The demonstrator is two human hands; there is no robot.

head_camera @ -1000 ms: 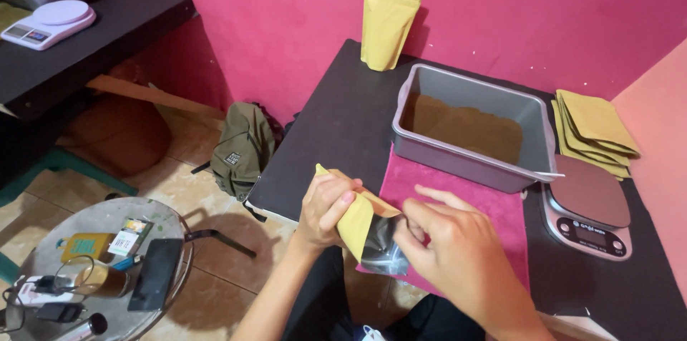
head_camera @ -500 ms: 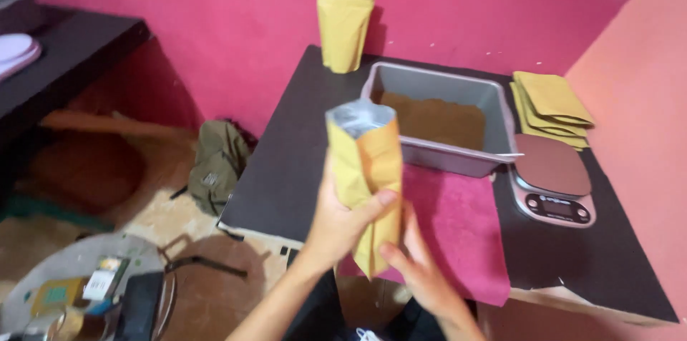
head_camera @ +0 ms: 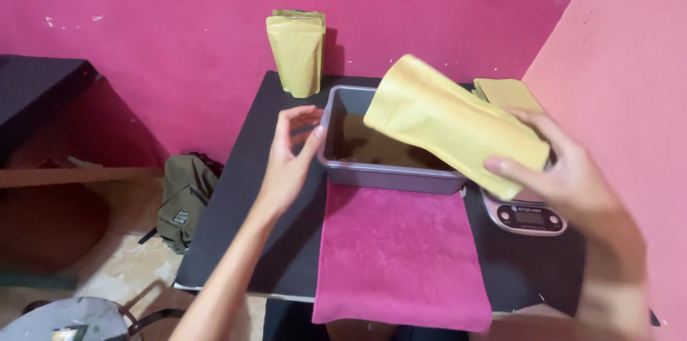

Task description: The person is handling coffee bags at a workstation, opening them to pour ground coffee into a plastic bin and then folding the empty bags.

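Observation:
My right hand point(head_camera: 572, 183) grips the bottom end of a yellow paper pouch point(head_camera: 447, 120) and holds it tilted over the grey metal tray point(head_camera: 379, 175), its top end pointing left above the brown powder point(head_camera: 372, 146) inside. My left hand point(head_camera: 290, 158) is open with fingers spread, just left of the tray's left wall and holding nothing. The pouch hides part of the tray and most of the kitchen scale point(head_camera: 528, 218) behind it.
A magenta towel point(head_camera: 401, 259) lies in front of the tray on the black table point(head_camera: 272, 169). Filled yellow pouches point(head_camera: 295, 51) stand at the back by the pink wall; flat empty pouches point(head_camera: 504, 90) are stacked back right. A green bag point(head_camera: 182, 198) sits on the floor, left.
The pouch passed from my left hand to my right and moved from upright in front of me to tilted over the tray. My left hand let go and opened.

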